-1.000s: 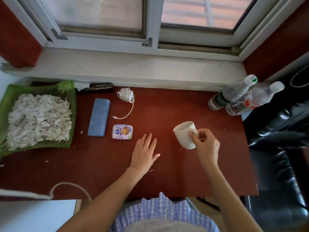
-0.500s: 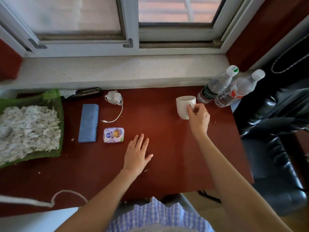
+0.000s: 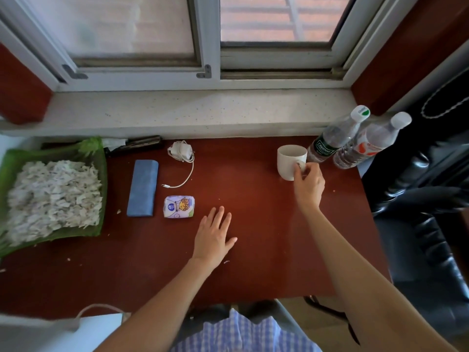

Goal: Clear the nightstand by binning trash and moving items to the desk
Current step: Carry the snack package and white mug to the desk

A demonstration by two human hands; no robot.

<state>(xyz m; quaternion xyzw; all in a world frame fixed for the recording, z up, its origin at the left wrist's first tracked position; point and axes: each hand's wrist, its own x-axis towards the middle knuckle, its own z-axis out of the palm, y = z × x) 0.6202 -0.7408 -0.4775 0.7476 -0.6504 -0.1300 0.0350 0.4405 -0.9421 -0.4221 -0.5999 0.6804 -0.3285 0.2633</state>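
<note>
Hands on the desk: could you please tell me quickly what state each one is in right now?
Left hand: open, flat on the desk, holding nothing.
Right hand: fingers closed on the white mug handle.

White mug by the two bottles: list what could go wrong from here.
The white mug stands close beside the two bottles; the right hand, fingers at its handle, could nudge one over while letting go. The mug could also tip if the handle catches the withdrawing fingers.
</note>
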